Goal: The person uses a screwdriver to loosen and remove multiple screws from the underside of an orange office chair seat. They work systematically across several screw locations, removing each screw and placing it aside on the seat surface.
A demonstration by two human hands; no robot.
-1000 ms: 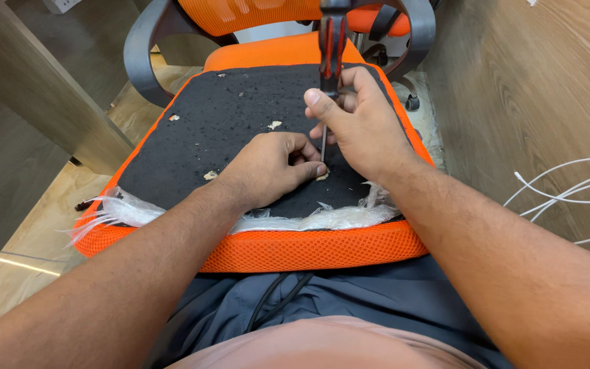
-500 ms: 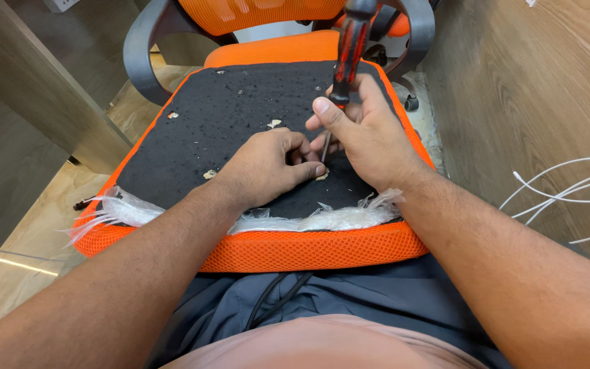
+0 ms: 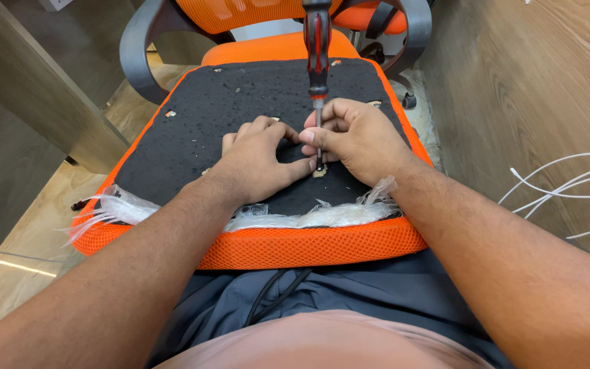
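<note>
The top edge cuts off the butt of my screwdriver [image 3: 317, 48]; its tip is buried between my fingers [image 3: 306, 137], too small to tell what it meets; my left hand [image 3: 257, 160] hides the black pad [image 3: 192, 137] beneath; the white cables [image 3: 568, 184] leave rightward.

One head-worn view looks steeply down from above the person's lap, facing forward and close in. The left hand [image 3: 257, 160] and right hand [image 3: 353, 137] sit just above frame centre; forearms run in from the bottom corners. Beyond the hands lies a chair [image 3: 268, 17], to their right a wooden floor [image 3: 527, 82].
</note>
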